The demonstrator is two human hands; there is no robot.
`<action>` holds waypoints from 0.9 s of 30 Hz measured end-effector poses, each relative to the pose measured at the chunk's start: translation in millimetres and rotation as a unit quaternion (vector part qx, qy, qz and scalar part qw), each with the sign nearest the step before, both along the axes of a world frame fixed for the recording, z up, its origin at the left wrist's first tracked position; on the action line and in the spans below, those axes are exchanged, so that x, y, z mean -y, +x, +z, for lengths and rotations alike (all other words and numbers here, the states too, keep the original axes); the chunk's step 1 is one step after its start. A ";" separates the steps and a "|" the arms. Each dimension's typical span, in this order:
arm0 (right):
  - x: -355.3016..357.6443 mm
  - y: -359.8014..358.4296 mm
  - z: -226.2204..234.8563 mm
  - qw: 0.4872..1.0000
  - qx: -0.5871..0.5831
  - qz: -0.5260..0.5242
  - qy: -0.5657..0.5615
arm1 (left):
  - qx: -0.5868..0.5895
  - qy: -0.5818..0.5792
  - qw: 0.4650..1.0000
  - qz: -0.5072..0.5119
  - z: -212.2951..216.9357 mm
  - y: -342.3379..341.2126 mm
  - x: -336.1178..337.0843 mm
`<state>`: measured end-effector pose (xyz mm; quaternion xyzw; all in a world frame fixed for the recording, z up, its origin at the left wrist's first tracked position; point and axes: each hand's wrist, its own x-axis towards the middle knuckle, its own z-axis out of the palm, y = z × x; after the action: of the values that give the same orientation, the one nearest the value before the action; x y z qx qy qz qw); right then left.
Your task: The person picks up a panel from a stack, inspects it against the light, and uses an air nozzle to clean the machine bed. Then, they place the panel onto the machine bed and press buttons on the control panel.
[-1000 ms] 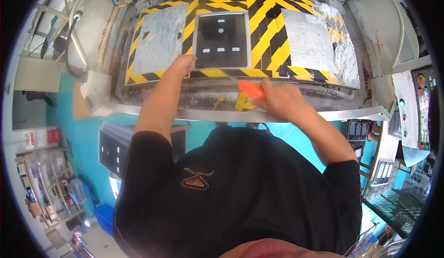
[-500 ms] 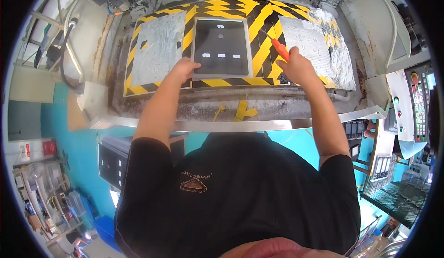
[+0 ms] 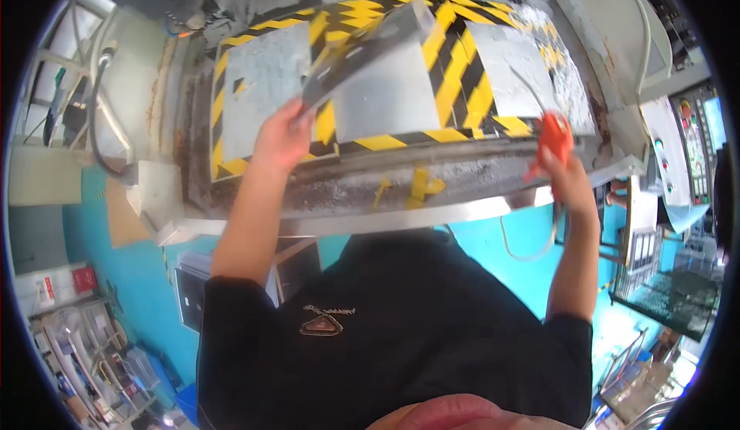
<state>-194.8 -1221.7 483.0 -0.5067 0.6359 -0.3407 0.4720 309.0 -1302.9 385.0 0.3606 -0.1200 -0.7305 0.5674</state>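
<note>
My left hand [image 3: 279,139] grips the lower left corner of a thin dark panel [image 3: 368,51] with small light rectangles on its face. It holds the panel tilted up off the fixture, blurred by motion. Beneath it, a bare grey plate [image 3: 385,99] of the fixture shows, framed by yellow and black striped tape [image 3: 455,68]. Over the fixture's front right, my right hand [image 3: 568,176] is closed round an orange air blow gun [image 3: 555,139]. Its thin nozzle points up and left, and a pale hose [image 3: 532,258] hangs below the hand.
Grey plates lie left [image 3: 266,75] and right [image 3: 515,68] on the fixture, the right one wet with white foam [image 3: 570,91] beside it. A metal ledge [image 3: 401,218] runs in front. Machine walls flank both sides, with a control panel [image 3: 688,152] at the right.
My left hand has lifted the panel from lying flat to steeply tilted, baring the plate below. My right hand has moved right and nearer to me with the orange blow gun.
</note>
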 end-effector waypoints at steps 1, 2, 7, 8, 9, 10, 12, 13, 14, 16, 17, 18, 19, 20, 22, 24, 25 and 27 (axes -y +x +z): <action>-21.4 -4.2 4.9 0.998 -0.007 0.056 0.022 | -0.118 0.028 0.993 -0.012 7.4 6.4 -14.8; -46.4 2.2 3.2 0.994 0.018 0.090 0.055 | -0.237 0.054 0.970 -0.026 14.9 9.3 -30.8; -85.4 94.4 3.6 0.964 -0.110 0.222 -0.094 | -0.426 -0.141 0.892 -0.058 17.1 -25.2 -72.6; -79.2 98.5 1.9 0.948 -0.136 0.217 -0.187 | -0.399 -0.109 0.910 -0.006 24.6 -22.9 -80.8; -64.6 89.3 1.6 0.969 -0.128 0.163 -0.132 | -0.401 -0.118 0.909 0.005 25.6 -19.6 -91.4; -47.9 71.6 -4.3 0.978 -0.167 0.112 -0.054 | -0.271 -0.105 0.950 0.112 26.2 -16.8 -102.3; -37.0 39.7 -15.3 0.962 -0.260 0.031 -0.081 | -0.046 -0.097 0.971 0.213 29.4 -18.1 -129.2; -39.8 27.1 -15.9 0.958 -0.278 0.007 -0.066 | -0.047 -0.098 0.969 0.223 44.2 -24.7 -149.0; -47.1 21.0 -17.6 0.958 -0.279 0.016 -0.071 | -0.006 -0.154 0.971 0.185 57.7 -32.5 -167.9; -68.8 6.2 -19.8 0.845 -0.450 -0.029 -0.289 | 0.070 -0.210 0.965 0.141 74.9 -53.4 -203.2; -77.6 10.4 -9.6 0.825 -0.434 -0.034 -0.360 | 0.071 -0.207 0.964 0.148 78.7 -67.3 -217.5; -85.3 26.2 7.4 0.802 -0.413 -0.040 -0.429 | 0.090 -0.217 0.963 0.132 82.1 -83.0 -230.4; -104.6 50.1 19.5 0.880 -0.274 -0.025 -0.386 | 0.106 -0.225 0.962 0.112 82.7 -99.9 -242.8; -115.0 59.9 24.6 0.857 -0.259 0.094 -0.435 | 0.130 -0.193 0.966 0.112 85.1 -117.6 -257.5; -137.9 94.3 33.0 0.838 -0.163 0.275 -0.442 | 0.125 -0.210 0.964 0.104 85.1 -147.5 -279.6; -156.5 114.3 31.2 0.809 -0.124 0.357 -0.451 | 0.120 -0.244 0.959 0.086 83.6 -174.7 -305.0; -169.1 120.7 30.0 0.813 -0.098 0.368 -0.440 | 0.120 -0.239 0.959 0.092 84.9 -188.1 -319.4; -195.4 122.3 33.2 0.829 -0.080 0.390 -0.393 | 0.113 -0.236 0.960 0.095 91.7 -211.2 -348.2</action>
<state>-72.4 -1026.3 516.3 -0.8808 0.2331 -0.3077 0.2742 97.8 -954.7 476.7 0.3065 -0.3179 -0.5781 0.6861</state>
